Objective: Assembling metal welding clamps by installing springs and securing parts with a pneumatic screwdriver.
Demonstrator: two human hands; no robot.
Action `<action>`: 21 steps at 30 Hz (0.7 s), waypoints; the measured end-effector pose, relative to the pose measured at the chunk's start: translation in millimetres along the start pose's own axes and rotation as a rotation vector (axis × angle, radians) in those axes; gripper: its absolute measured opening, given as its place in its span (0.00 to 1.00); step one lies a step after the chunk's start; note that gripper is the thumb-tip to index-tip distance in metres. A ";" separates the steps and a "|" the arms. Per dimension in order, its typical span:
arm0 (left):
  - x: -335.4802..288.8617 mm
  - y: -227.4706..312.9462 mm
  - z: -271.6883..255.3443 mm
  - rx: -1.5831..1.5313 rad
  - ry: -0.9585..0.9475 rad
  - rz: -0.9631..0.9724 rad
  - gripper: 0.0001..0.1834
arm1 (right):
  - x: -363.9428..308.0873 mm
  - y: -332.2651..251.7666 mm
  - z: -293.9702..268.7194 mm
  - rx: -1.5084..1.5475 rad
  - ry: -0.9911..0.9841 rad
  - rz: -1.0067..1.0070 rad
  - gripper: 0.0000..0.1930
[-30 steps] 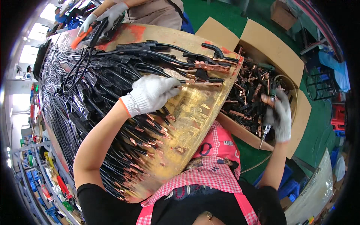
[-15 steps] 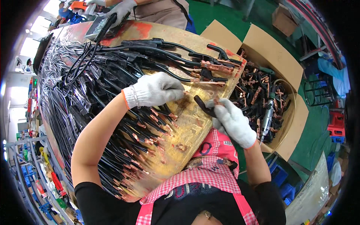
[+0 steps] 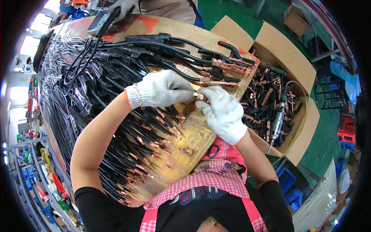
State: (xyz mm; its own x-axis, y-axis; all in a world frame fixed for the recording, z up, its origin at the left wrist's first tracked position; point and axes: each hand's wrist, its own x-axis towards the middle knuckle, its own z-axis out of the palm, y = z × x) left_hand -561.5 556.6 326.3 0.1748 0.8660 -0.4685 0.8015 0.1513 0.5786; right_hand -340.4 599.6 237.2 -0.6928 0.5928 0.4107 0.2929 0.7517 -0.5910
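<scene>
Both my hands wear white knit gloves and meet above the front right part of the wooden table (image 3: 199,133). My left hand (image 3: 164,91) pinches the copper end of a black cable; most of that cable is hidden under the hand. Fingers of my right hand (image 3: 224,114) close round a copper clamp piece (image 3: 202,98), which touches the cable end. The piece's black lever is hidden in the palm. Below my left hand lie several black cables with copper ends (image 3: 160,120). Beyond my hands rest black clamps with copper jaws (image 3: 232,65).
To the right stands an open cardboard box (image 3: 288,50) full of copper and black clamp parts. A silver power screwdriver (image 3: 277,120) hangs over it. Grey cables (image 3: 58,77) cover the table's left. At the far edge a co-worker's gloved hand (image 3: 125,7) is near a metal tray (image 3: 96,24).
My right hand has moved left and slightly up, bringing the copper clamp piece against the cable end. My left hand stays nearly in place. The co-worker's hands have shifted up slightly.
</scene>
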 end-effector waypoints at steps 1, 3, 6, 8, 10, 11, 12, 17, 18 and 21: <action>0.1 1.0 -1.1 0.008 -0.001 0.012 0.17 | -0.7 1.2 1.9 0.008 0.030 -0.016 0.15; 1.5 0.5 -2.3 0.018 -0.029 0.007 0.17 | -1.5 3.5 4.3 0.025 0.022 -0.027 0.15; 2.7 -3.8 -0.5 0.026 -0.039 0.019 0.17 | -3.3 8.0 6.0 0.070 0.000 -0.033 0.16; 3.4 -5.6 0.1 0.024 -0.047 0.021 0.17 | -3.1 9.4 6.2 0.081 -0.030 -0.024 0.16; 3.5 -5.4 -0.1 0.016 -0.064 0.005 0.17 | -2.6 10.0 6.8 0.075 -0.072 -0.010 0.16; 3.5 -4.4 -0.3 0.016 -0.080 -0.002 0.17 | -1.1 9.4 5.7 0.045 -0.076 -0.045 0.16; 3.5 -2.6 -0.9 0.016 -0.096 -0.009 0.17 | 1.7 8.0 3.0 0.016 -0.079 -0.080 0.16; 7.6 8.2 -0.1 0.004 -0.152 -0.165 0.15 | 9.0 9.7 5.7 -0.076 -0.162 -0.137 0.16; 8.6 8.0 -0.3 -0.011 -0.153 -0.185 0.15 | 8.7 10.1 11.6 -0.072 -0.159 -0.141 0.16; 10.1 15.1 -2.2 -0.010 -0.122 -0.218 0.15 | 9.9 14.6 17.3 -0.043 -0.148 -0.137 0.14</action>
State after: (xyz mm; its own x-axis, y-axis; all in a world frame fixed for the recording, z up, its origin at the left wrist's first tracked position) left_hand -548.9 568.6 331.8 0.0671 0.7485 -0.6597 0.8224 0.3329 0.4614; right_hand -354.3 611.5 220.6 -0.8162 0.4377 0.3771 0.2146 0.8358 -0.5054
